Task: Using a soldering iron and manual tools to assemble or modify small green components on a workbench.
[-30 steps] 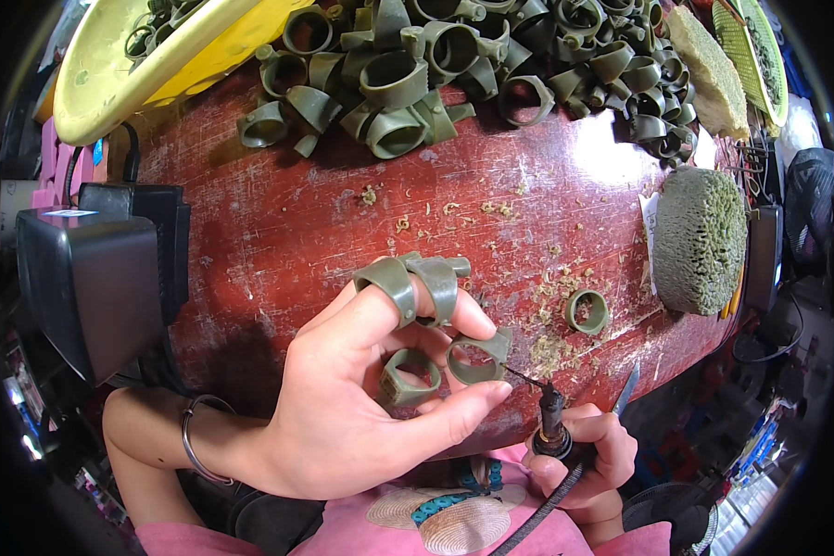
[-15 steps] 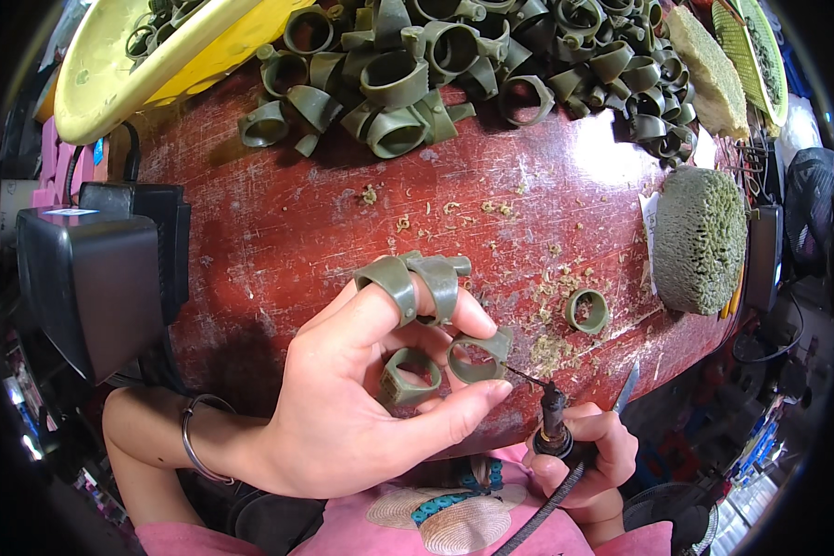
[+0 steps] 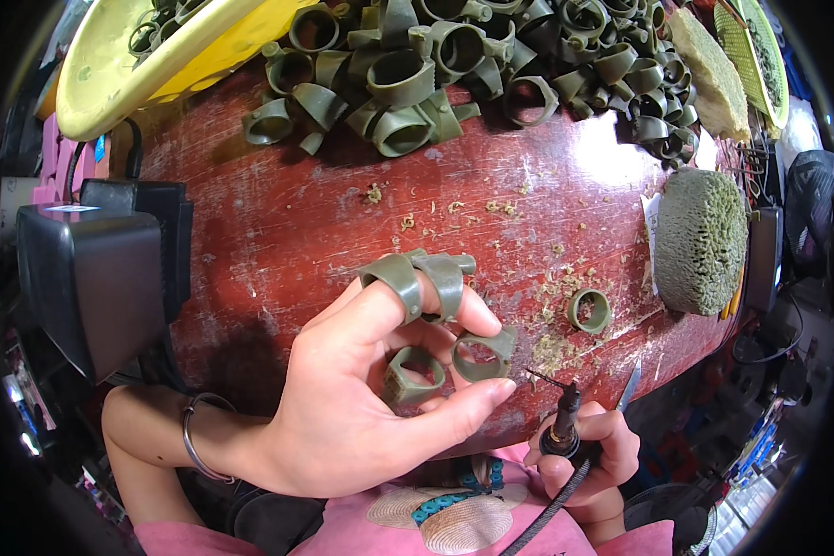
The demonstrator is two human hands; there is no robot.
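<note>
My left hand [image 3: 343, 398] pinches a dark green wax ring [image 3: 501, 343] between thumb and fingertip. Two more green rings [image 3: 394, 276] sit around its index finger, and another green ring [image 3: 397, 382] hangs by the curled fingers near the palm. My right hand [image 3: 598, 459] grips a black wax pen [image 3: 565, 419] with a thin, dark bent tip and a braided cord. That tip is a little to the right of the pinched ring, apart from it. A knife blade [image 3: 629, 385] sticks up beside the right fingers; its handle is hidden.
A heap of green rings [image 3: 400, 79] covers the far side of the red table [image 3: 278, 213]. One loose ring [image 3: 588, 310] lies among green shavings. A black box [image 3: 97, 278] and yellow tray [image 3: 88, 88] stand left; a green porous block [image 3: 700, 243] stands right.
The pen in my right hand has moved slightly right and up, its tip pulling away from the pinched ring. My left hand has barely shifted and keeps its rings.
</note>
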